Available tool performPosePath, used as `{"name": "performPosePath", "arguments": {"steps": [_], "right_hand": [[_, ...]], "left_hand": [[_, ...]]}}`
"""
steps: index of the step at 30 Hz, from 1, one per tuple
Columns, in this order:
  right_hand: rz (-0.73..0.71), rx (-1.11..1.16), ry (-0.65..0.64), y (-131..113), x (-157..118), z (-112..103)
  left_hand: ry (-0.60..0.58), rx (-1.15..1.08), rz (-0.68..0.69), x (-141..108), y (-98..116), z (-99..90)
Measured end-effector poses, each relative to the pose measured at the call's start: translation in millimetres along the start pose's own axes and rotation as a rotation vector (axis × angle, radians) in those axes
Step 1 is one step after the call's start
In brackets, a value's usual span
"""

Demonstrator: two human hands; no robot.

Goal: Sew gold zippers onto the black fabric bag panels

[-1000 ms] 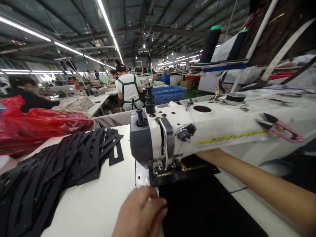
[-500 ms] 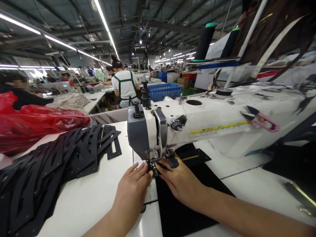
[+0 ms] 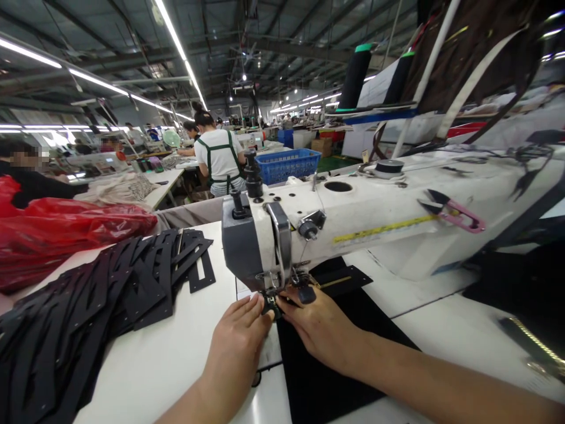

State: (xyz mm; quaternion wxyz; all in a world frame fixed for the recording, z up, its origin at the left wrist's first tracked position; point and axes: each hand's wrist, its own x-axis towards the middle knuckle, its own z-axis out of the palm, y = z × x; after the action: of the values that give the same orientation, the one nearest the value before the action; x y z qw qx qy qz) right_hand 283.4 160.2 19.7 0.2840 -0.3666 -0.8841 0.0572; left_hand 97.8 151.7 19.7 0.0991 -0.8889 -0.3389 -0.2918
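At the needle area of a white sewing machine (image 3: 375,218), black fabric (image 3: 326,388) lies under the presser foot (image 3: 271,303) and stretches toward me. My left hand (image 3: 241,338) rests left of the foot, fingers stretched out, fingertips and thumb against the work's edge. On the other side, my right hand (image 3: 322,327) lies over the fabric, its bent fingers closed on it close to the needle; the exact grip is partly hidden. A black strip with a gold-coloured zipper (image 3: 338,281) lies behind my right hand.
Black frame-shaped pieces (image 3: 132,282) overlap in a long pile at left, beside a red plastic bag (image 3: 79,227). Pink-handled thread snips (image 3: 463,215) rest on the machine arm. Black thread cones (image 3: 355,76) stand above. Beyond are a blue basket (image 3: 289,165) and a co-worker (image 3: 219,153).
The whole view has shifted slightly, with the machine and background now a little further left. Both hands stay by the presser foot in nearly the same pose.
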Motion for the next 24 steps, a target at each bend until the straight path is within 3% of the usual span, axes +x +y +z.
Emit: {"name": "performPosePath", "arguments": {"steps": [24], "right_hand": [[-0.025,0.005,0.082,4.4,6.0,0.7]], "left_hand": [[0.036,-0.036,-0.052,5.7,-7.4,6.4]]}}
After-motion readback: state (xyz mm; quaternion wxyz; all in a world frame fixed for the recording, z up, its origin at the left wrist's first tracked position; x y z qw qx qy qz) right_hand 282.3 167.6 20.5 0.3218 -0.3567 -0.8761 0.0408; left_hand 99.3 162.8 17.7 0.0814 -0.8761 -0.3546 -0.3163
